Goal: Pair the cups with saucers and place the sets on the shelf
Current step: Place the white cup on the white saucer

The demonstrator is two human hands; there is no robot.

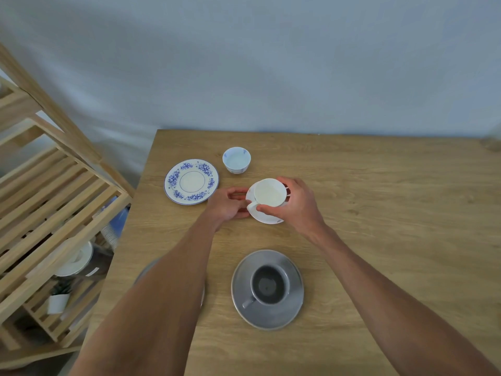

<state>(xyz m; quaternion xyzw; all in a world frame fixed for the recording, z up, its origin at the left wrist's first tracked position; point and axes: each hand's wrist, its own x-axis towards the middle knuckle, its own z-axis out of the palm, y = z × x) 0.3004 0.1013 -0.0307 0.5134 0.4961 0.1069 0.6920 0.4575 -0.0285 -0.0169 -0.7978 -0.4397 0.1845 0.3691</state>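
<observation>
A white cup (269, 195) sits over a white saucer (264, 217) at the middle of the wooden table (379, 213). My right hand (296, 206) grips the cup around its right side. My left hand (227, 206) holds the saucer's left rim, next to the cup's handle. A blue-flowered saucer (191, 181) lies to the left, and a small blue-patterned cup (236, 159) stands apart behind it. Nearer me, a grey cup (268, 286) rests on a grey saucer (267, 289). Another grey saucer (143, 270) is mostly hidden under my left forearm.
A slatted wooden shelf unit (54, 185) stands left of the table. Through its slats I see a white plate (78, 260), stacked cups (109, 234) and a small white pot (58, 302) lower down. A pale wall runs behind the table.
</observation>
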